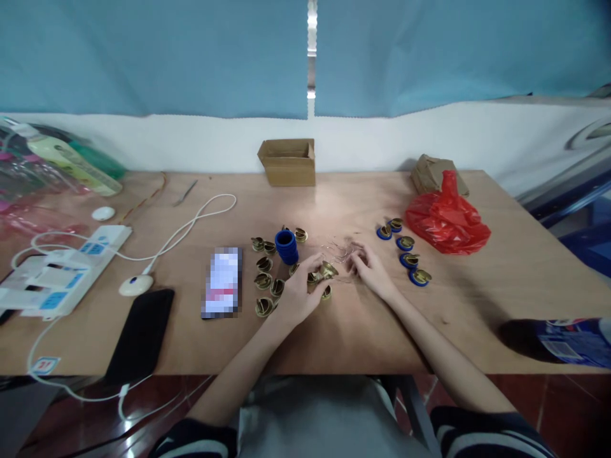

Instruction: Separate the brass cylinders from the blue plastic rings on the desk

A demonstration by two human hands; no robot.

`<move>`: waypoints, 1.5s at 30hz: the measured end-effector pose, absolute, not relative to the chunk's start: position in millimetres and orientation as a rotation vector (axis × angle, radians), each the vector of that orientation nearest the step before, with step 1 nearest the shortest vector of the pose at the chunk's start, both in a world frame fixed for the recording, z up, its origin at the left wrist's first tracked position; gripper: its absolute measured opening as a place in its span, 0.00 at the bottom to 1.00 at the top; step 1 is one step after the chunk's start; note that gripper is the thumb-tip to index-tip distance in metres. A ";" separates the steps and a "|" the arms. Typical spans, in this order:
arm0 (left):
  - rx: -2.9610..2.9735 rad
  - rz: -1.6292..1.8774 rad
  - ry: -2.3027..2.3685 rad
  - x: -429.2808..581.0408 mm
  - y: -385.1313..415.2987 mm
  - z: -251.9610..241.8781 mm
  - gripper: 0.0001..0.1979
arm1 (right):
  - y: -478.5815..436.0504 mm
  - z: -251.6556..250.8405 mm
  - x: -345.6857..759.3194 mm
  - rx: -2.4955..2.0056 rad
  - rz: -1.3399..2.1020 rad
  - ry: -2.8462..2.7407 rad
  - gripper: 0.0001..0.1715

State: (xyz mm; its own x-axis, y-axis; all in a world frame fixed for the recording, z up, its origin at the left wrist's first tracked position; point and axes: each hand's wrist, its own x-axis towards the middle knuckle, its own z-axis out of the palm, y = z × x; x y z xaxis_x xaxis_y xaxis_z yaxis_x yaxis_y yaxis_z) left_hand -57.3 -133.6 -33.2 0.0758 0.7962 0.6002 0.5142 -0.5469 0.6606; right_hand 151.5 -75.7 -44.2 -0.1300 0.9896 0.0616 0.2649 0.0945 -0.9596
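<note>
My left hand [296,298] is closed, with a brass-coloured round piece [328,270] tilted between thumb and fingers. Close on its right, my right hand [371,270] has its fingers curled and pinched together beside a loose tangle of thin wire pieces [338,249]. What sits in that pinch is too small to make out. Several similar brass pieces [263,280], each with a raised fin, lie around and left of my left hand. Among them stands a stack of blue rings [287,249]. To the right of my right hand, several brass pieces [409,260] sit in blue rings.
A small open cardboard box [289,172] stands at the back. A red plastic bag [446,219] and a crumpled brown package [432,173] are back right. Leftward lie a lit phone [223,283], a black phone [141,331] and a power strip [90,264] with cables. A bottle [566,342] lies front right.
</note>
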 end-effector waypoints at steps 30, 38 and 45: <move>2.192 1.250 1.322 -61.5 -131.5 -37.2 0.07 | -108.5 -12.8 136.9 -0.893 1.350 -1.732 0.18; 2.053 1.230 1.319 -59.0 -133.8 -28.9 0.15 | -104.8 -13.9 135.7 -0.967 1.326 -1.694 0.18; 2.078 1.299 1.280 -56.6 -131.3 -29.6 0.08 | -101.7 -15.4 136.7 -0.995 1.377 -1.676 0.21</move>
